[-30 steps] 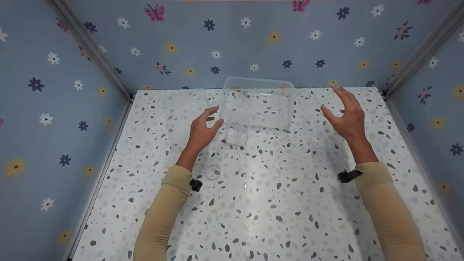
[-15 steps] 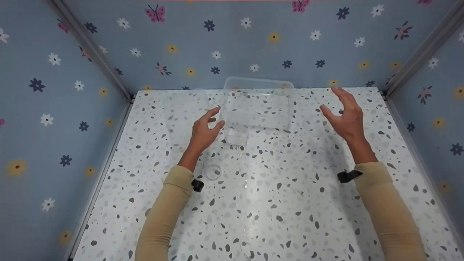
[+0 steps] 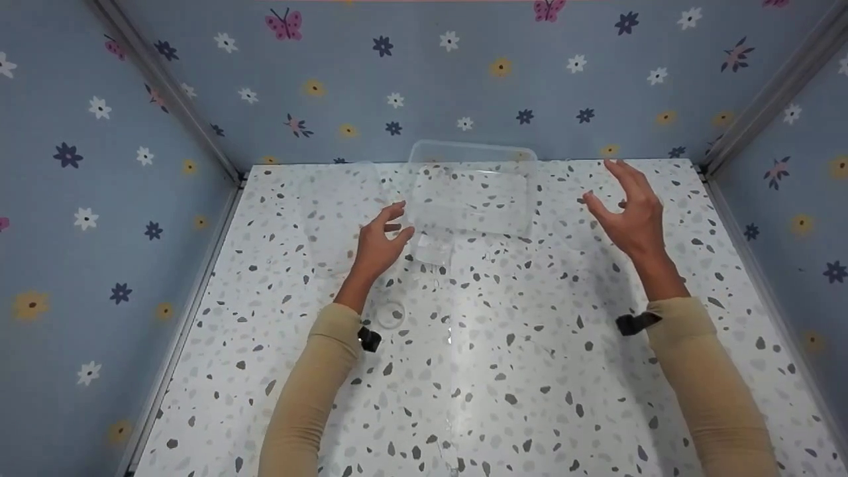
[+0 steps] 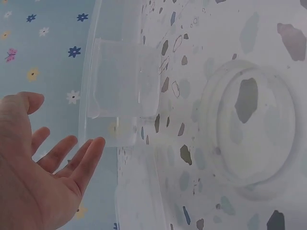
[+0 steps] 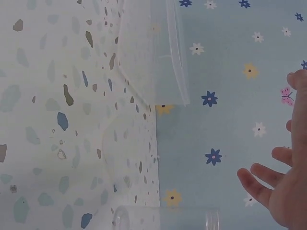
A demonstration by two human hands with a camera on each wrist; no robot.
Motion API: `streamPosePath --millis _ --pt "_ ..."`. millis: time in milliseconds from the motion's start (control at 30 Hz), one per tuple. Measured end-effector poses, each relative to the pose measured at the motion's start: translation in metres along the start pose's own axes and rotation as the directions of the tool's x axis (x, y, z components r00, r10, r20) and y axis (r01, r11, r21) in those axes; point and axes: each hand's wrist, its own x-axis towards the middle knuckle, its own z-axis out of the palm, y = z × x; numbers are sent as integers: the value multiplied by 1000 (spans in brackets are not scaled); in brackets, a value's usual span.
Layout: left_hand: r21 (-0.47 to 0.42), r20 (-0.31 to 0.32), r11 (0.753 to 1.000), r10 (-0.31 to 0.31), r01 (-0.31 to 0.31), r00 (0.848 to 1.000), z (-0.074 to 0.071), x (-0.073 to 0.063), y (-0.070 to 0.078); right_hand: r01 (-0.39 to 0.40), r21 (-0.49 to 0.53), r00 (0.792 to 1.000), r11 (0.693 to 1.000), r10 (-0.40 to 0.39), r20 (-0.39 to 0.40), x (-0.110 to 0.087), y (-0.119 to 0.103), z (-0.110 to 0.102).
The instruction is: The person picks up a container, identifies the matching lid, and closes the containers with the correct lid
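Observation:
My left hand [image 3: 381, 245] is held over the table with its fingers loosely bent and nothing in them. Just to its right are a small clear plastic container [image 3: 434, 250] and, behind that, a larger clear rectangular box [image 3: 472, 225]. Beneath the hand a flat clear sheet, perhaps a lid [image 3: 331, 225], lies on the left. A clear round lid-like piece [image 4: 254, 124] shows large in the left wrist view. My right hand [image 3: 636, 222] is raised farther right, fingers spread and holding nothing. At the bottom of the right wrist view appears part of a clear cylindrical piece [image 5: 165, 218].
Flower-patterned blue panels [image 3: 437, 73] close off the back and both sides of the speckled white table [image 3: 517, 397]. A faint curved transparent outline [image 3: 566, 235] shows left of the right hand. Clear items blend into the speckles.
My left hand has shifted a little to the right and toward the front, nearer the small container. The right hand has drifted only slightly left. The plastic pieces have stayed put.

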Motion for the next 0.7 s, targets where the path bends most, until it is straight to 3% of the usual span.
streamPosePath --millis 700 --pt "3 10 999 -44 44 999 19 5 -9 -106 53 993 993 102 63 -1 -3 1"
